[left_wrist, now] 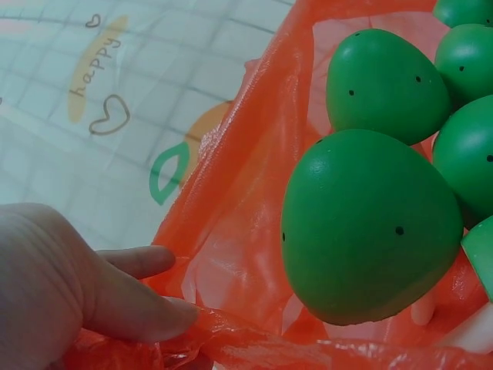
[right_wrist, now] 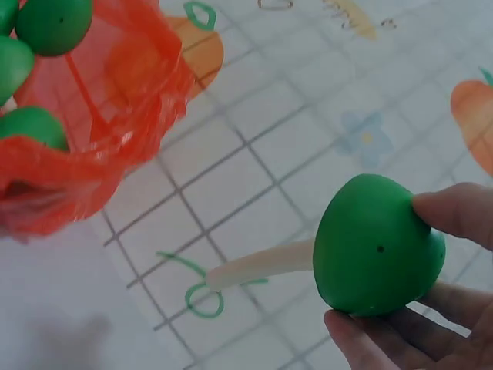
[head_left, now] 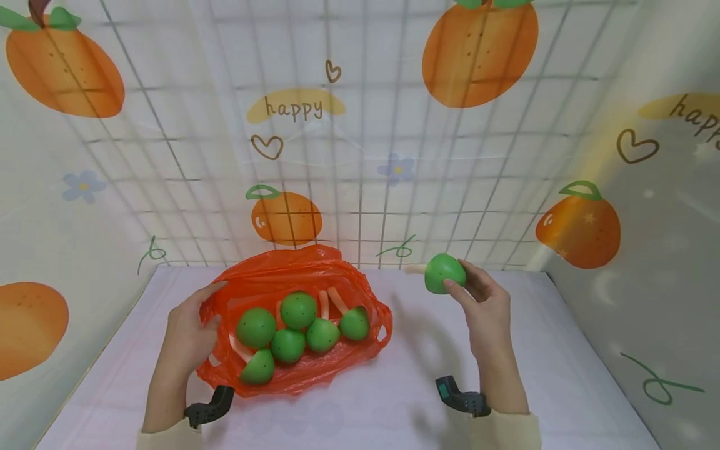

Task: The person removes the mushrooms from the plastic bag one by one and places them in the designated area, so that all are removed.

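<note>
My right hand [head_left: 488,312] grips a toy mushroom [head_left: 444,274] by its green, black-dotted cap, raised above the table to the right of the bag. Its pale stem points left, and in the right wrist view the thumb and fingers wrap the cap [right_wrist: 377,247]. An open red plastic bag [head_left: 349,284] lies left of centre. Inside it are several more green mushrooms [head_left: 256,327], some with pale stems showing. My left hand [head_left: 188,334] holds the bag's left edge; in the left wrist view its thumb [left_wrist: 146,312] presses on the crumpled film, with some fingertips hidden.
The white table [head_left: 394,406] runs back to a wire grid [head_left: 360,187] behind a printed sheet with oranges, hearts and lettering. Sheeted walls [head_left: 635,300] stand at both sides. A black band [head_left: 210,406] sits on each wrist.
</note>
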{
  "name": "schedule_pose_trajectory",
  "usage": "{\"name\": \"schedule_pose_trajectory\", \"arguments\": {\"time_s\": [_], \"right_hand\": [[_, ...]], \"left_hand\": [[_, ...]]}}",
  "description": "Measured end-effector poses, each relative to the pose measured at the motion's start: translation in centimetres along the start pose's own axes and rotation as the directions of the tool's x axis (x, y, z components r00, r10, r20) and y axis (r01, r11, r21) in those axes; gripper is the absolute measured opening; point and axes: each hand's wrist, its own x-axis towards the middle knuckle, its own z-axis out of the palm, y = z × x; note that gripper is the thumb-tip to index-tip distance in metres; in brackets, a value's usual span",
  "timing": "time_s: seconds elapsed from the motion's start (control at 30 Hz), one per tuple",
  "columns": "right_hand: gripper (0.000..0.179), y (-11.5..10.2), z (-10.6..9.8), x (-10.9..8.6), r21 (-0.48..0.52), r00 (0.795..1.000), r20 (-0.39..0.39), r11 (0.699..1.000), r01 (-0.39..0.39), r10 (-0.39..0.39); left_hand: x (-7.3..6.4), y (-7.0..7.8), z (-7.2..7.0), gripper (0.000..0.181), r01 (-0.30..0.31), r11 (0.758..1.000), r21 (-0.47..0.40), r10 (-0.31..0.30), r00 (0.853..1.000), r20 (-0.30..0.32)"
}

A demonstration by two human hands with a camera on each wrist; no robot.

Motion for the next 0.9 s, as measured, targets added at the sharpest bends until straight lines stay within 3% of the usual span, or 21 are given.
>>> {"name": "schedule_pose_trajectory", "arguments": {"time_s": [0.33, 0.9], "right_hand": [[0.053, 2.2, -0.4, 1.0, 0.003, 0.998, 0.022, 0.998, -0.066, 0.066], [0.051, 5.4, -0.9, 1.9, -0.008, 0.983, 0.134, 0.992, -0.125, 0.125]], "left_hand": [[0.0, 0.0, 0.1, 0.061, 0.016, 1.000, -0.005, -0.016, 1.000, 0.001], [0.0, 0.0, 0.0, 0.059, 0.015, 1.000, 0.010, -0.015, 1.000, 0.010]]}}
